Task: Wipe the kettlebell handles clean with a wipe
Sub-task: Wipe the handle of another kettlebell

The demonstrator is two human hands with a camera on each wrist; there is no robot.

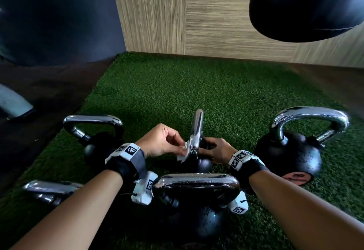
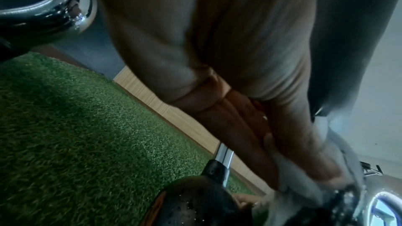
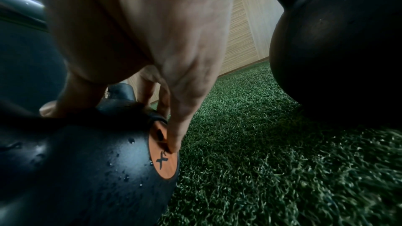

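A small black kettlebell (image 1: 199, 164) stands on the turf in the middle of the head view, its chrome handle (image 1: 197, 129) edge-on to me. My left hand (image 1: 182, 148) pinches a white wipe (image 1: 183, 152) against the lower left leg of that handle. In the left wrist view the fingers (image 2: 282, 143) press the wipe (image 2: 298, 176) onto wet chrome. My right hand (image 1: 208, 148) grips the kettlebell's ball from the right. In the right wrist view its fingertips (image 3: 174, 145) touch the orange disc (image 3: 164, 155) on the wet black ball (image 3: 87, 169).
Several other chrome-handled kettlebells ring my hands: one at back left (image 1: 92, 123), a large one at right (image 1: 287, 151), one just below my wrists (image 1: 197, 184), another at lower left (image 1: 51, 188). A black punching bag (image 1: 305, 3) hangs at top right before a wooden wall (image 1: 197, 23).
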